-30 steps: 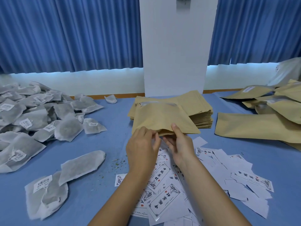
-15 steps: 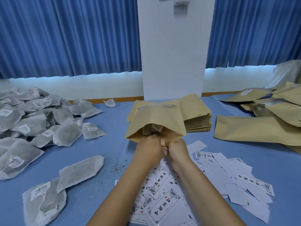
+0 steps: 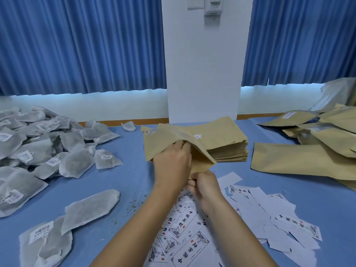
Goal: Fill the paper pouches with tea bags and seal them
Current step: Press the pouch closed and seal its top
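Left hand (image 3: 171, 164) now inside pouch (image 3: 165, 140) (seemingly), mouth wider

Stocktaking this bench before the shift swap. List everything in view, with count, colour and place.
held pouch: one, brown, centre, above the table
pouch stack: one pile, brown, behind the held pouch
loose pouches: several, brown, right edge
tea bags: many, grey-white, heaped left and front left
labels: many, white printed, front centre to right
table: one, blue, under everything
curtains: two, blue, back
pillar: one, white, back centre
left hand: grips the held pouch's upper wall
right hand: pinches its near edge
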